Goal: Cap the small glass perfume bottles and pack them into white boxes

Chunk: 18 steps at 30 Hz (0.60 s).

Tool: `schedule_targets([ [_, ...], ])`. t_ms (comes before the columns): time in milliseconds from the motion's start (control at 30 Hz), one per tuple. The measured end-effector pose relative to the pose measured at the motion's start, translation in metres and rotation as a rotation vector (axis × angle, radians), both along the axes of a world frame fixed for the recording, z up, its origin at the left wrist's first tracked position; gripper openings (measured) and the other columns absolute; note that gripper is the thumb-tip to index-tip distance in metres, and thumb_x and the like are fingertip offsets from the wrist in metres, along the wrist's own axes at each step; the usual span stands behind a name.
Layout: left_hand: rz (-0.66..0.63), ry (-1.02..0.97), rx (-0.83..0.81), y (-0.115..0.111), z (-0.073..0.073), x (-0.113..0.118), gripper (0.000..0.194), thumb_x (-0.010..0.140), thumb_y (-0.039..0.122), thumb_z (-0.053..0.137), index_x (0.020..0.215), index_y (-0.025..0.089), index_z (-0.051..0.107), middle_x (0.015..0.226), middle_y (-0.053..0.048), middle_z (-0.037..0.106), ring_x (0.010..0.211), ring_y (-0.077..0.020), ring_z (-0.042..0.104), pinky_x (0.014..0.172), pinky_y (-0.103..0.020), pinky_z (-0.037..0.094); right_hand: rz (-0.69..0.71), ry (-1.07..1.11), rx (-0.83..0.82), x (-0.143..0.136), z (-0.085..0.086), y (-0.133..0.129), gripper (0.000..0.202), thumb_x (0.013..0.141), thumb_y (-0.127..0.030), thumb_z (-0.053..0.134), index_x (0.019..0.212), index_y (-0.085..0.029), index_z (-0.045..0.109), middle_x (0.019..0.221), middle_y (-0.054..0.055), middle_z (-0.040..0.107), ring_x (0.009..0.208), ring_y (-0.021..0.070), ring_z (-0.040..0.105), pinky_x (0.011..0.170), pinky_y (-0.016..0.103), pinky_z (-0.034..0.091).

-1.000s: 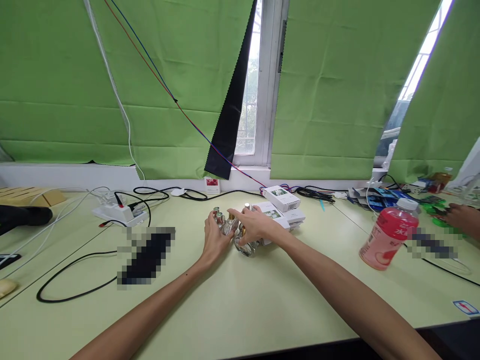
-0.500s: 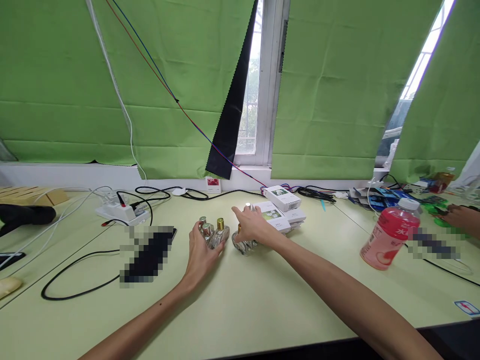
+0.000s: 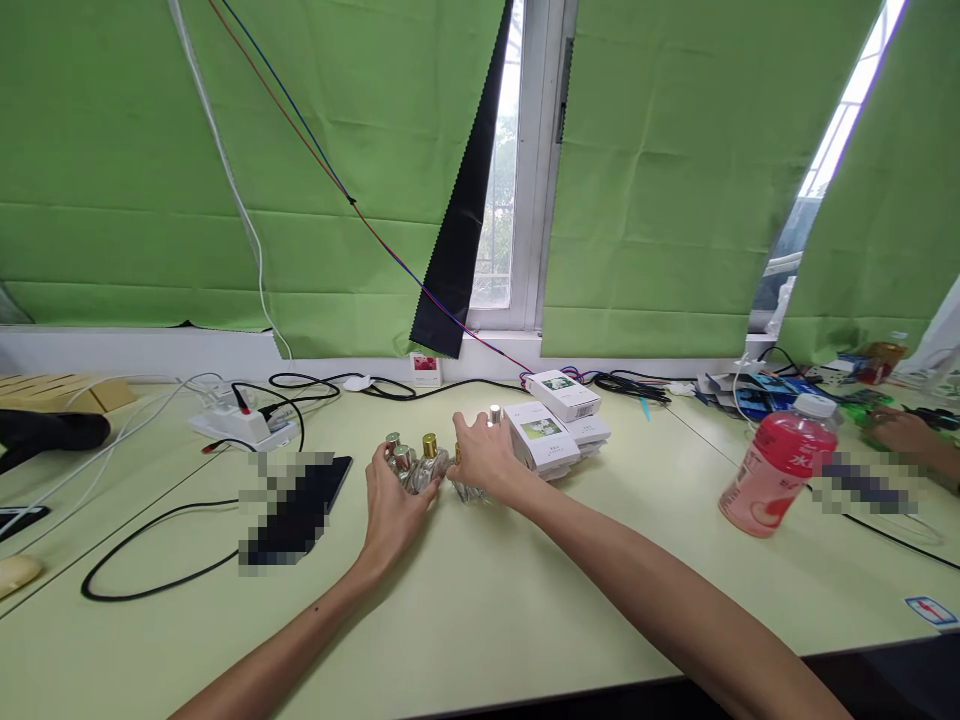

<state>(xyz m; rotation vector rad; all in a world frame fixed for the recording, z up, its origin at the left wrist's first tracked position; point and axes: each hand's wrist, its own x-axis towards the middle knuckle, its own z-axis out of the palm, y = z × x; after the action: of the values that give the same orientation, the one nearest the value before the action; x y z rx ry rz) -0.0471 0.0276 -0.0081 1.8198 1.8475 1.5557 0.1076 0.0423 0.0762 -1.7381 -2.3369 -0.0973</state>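
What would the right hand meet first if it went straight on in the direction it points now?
The right hand would probably meet the gold-capped bottle by the left hand, though the depth between them is unclear.

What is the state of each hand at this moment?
Left hand: closed around small glass bottles.
Right hand: fingers over more bottles; firmness of grip cannot be told.

Pink drink bottle (image 3: 780,468), white power strip (image 3: 244,428), green blinds (image 3: 675,180), tangled black cables (image 3: 626,388)

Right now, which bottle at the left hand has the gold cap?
The rightmost bottle of the three visible at the left hand; the other two caps are silver.
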Motion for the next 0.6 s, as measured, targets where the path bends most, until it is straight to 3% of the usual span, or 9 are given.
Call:
schedule_targets([
  [133,0.038,-0.015,0.015,0.001,0.001,-0.009,0.079,0.065,0.034,0.078,0.132,0.024,0.039,0.107,-0.008,0.051,0.114,-0.0350,0.056,0.097,-0.055,0.049,-0.108,0.103,-0.052,-0.008,-0.001,-0.003,0.064,0.077,-0.042,0.076,0.130,-0.017,0.049,0.120,0.020,0.058,0.103,0.0371,0.065,0.071,0.038,0.051],
  [333,0.047,-0.041,0.009,-0.002,0.000,-0.012,0.079,0.064,0.033,0.079,0.131,0.025,0.038,0.107,-0.008,0.050,0.118,-0.0369,0.054,0.098,-0.057,0.049,-0.208,0.104,0.038,-0.018,-0.015,0.000,0.072,0.079,-0.041,0.075,0.139,-0.016,0.044,0.126,0.025,0.053,0.095,0.0344,0.066,0.067,0.038,0.052],
  [600,0.003,-0.140,-0.091,-0.007,0.005,-0.006,0.085,0.064,0.045,0.078,0.135,0.022,0.036,0.131,-0.016,0.048,0.130,-0.0373,0.050,0.106,-0.055,0.045,-0.235,0.190,0.097,-0.016,-0.020,-0.011,0.076,0.093,-0.045,0.064,0.155,-0.018,0.030,0.147,0.032,0.039,0.102,0.0354,0.066,0.076,0.043,0.054],
])
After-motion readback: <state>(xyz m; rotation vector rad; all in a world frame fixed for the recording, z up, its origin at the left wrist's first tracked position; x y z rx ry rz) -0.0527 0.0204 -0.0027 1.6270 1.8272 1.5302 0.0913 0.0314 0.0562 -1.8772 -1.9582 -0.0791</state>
